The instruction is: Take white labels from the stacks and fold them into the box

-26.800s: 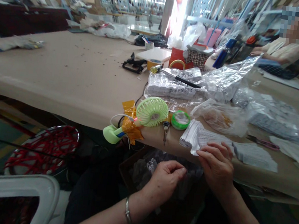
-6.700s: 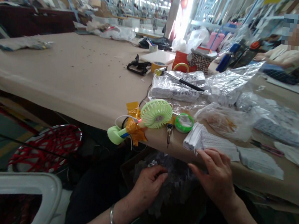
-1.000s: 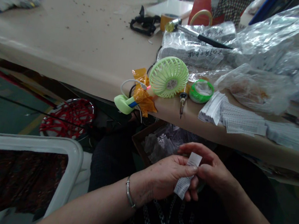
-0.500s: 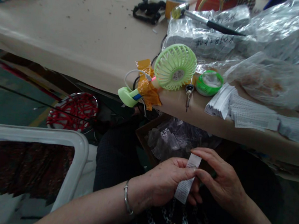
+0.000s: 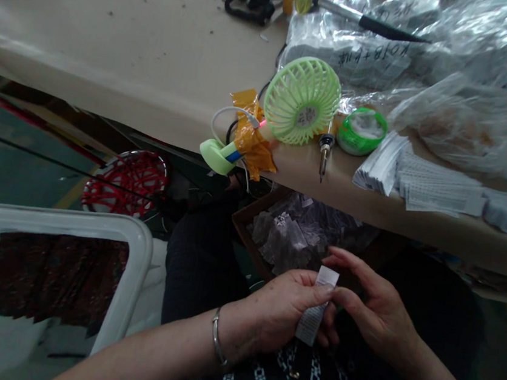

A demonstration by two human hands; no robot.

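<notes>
My left hand (image 5: 284, 303) pinches a white printed label (image 5: 310, 324) between thumb and fingers, over my lap. The narrow strip is tilted, its top end standing out above the thumb and its lower end hanging below. To the right, my right hand (image 5: 375, 301) has its thumb and index finger apart. Its thumb tip is by the label's right edge, beside my left thumb; whether it touches cannot be made out. The index finger is raised near the label's top end. Fanned stacks of similar white labels (image 5: 441, 187) lie along the table edge.
A green fan (image 5: 302, 101) is taped to the table edge, beside a soldering iron (image 5: 325, 152) with its tip over the edge. Beneath are a carton of clear bags (image 5: 294, 231) and a red-laced stool (image 5: 126, 181). A white tub (image 5: 139, 250) with dark cloth pieces stands left.
My right index finger has moved slightly off the label's top end. My left hand keeps its pinch. The table and its things appear higher in view.
</notes>
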